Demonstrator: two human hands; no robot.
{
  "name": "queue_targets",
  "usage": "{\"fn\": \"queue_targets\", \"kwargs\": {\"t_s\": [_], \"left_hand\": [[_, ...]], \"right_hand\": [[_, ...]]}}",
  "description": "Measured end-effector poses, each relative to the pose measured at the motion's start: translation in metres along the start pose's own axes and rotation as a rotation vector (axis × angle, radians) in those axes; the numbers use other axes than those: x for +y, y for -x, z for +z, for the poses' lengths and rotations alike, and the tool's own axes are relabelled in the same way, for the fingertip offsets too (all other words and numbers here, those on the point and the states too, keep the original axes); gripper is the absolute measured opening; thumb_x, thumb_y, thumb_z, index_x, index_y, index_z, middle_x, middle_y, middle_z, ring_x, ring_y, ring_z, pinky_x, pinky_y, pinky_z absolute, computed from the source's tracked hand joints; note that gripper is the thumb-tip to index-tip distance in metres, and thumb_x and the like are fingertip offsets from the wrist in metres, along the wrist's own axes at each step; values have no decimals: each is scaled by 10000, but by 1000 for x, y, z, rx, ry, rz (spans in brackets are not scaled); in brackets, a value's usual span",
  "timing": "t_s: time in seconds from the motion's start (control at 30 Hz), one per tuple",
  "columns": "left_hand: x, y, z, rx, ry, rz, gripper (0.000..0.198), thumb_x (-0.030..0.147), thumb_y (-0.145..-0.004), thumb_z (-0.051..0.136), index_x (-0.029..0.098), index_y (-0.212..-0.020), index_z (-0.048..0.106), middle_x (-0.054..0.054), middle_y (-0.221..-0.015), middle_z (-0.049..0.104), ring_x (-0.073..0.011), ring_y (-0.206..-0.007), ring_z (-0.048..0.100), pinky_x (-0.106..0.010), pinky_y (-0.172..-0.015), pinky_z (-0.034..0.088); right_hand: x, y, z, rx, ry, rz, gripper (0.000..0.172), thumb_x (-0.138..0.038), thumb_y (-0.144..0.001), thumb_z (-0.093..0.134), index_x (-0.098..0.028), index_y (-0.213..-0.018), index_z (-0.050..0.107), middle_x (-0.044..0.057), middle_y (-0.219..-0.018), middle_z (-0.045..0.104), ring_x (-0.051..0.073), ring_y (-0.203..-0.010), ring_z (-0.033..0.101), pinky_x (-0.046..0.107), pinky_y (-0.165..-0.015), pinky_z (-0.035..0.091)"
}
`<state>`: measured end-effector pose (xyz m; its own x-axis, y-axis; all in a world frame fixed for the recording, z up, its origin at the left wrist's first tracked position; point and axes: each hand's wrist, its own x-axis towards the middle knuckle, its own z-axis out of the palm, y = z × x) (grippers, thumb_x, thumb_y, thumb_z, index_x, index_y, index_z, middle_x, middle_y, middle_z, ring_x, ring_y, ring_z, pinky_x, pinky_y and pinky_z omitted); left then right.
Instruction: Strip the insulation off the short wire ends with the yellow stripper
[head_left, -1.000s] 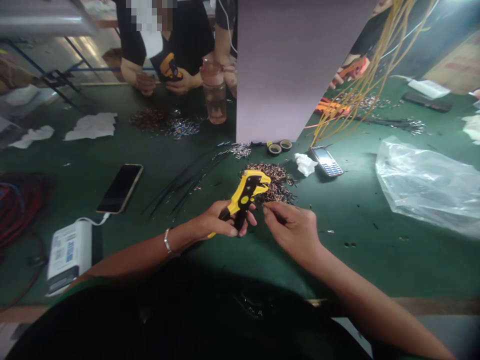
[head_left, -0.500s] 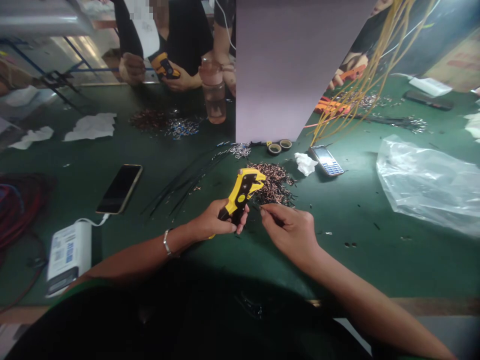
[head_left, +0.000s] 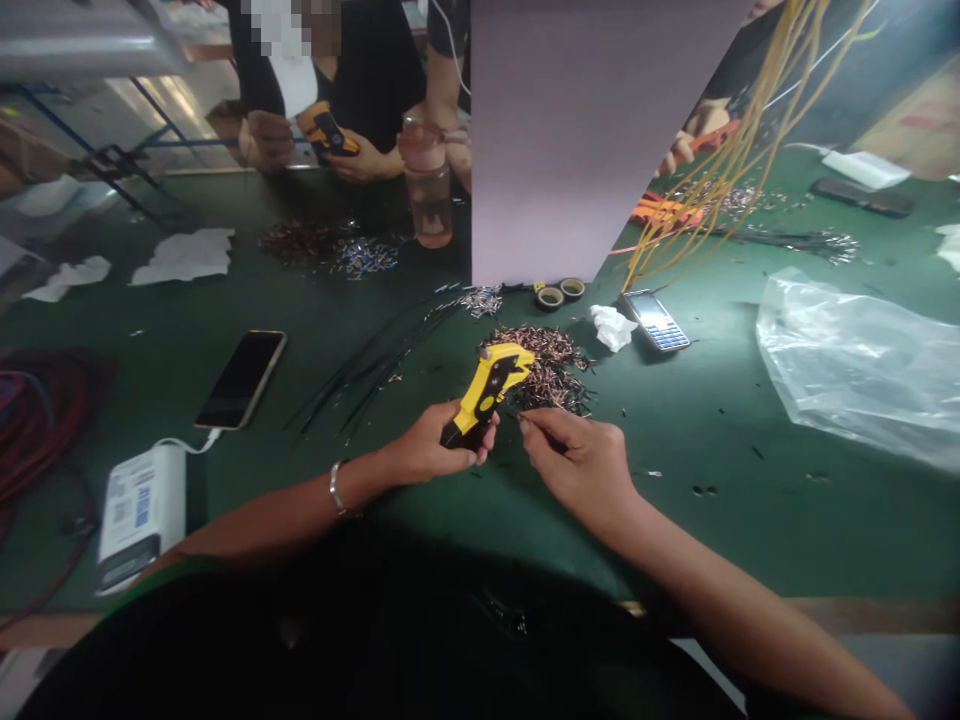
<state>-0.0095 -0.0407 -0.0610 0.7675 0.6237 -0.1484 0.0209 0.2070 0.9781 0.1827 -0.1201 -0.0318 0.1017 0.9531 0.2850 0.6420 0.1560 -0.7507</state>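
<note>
Clutching the stripper (head_left: 491,385), the left hand (head_left: 444,446) is holding it by the scraps' (head_left: 556,372) near-left edge; the right hand (head_left: 579,455) is pinching what looks like wire (head_left: 516,414), which could be slipping if the fingertips slacken.

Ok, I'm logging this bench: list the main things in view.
Hand tool: 1, yellow-black, centre
Snippet pile: 1, copper-black, beyond tool
Panel: 1, mauve, top centre
Small rolls: 2, tan, by panel
Bottle: 1, pinkish, left of panel
Keypad phone: 1, dark, right of centre
Smartphone: 1, black, left
Power bank: 1, white, lower left
Bag: 1, clear, right
Wires: several, yellow, upper right
Cable coil: 1, red, left edge
Table: 1, green, underneath
Left hand: 1, bare, around tool
Right hand: 1, bare, beside tool
</note>
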Motion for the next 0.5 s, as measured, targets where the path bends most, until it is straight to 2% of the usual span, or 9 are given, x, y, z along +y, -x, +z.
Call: {"fn": "queue_targets", "kwargs": {"t_s": [0.23, 0.5], "left_hand": [[-6, 2, 0, 37, -222, 98, 235, 168, -711, 661, 156, -931, 581, -2, -819, 614, -116, -697, 584, -267, -660, 509], [-1, 3, 6, 153, -292, 25, 240, 222, -701, 657, 148, -916, 582, 16, -728, 608, -99, -571, 577, -246, -558, 522]], "right_hand": [[-1, 0, 0, -21, -56, 21, 280, -236, -873, 506, -199, -743, 751, -11, -527, 648, 112, -460, 588, 241, -511, 453], [0, 0, 1, -47, -87, 64, 272, -240, -865, 509, -201, -735, 745, -15, -520, 631, 114, -468, 583, 247, -522, 450]]}}
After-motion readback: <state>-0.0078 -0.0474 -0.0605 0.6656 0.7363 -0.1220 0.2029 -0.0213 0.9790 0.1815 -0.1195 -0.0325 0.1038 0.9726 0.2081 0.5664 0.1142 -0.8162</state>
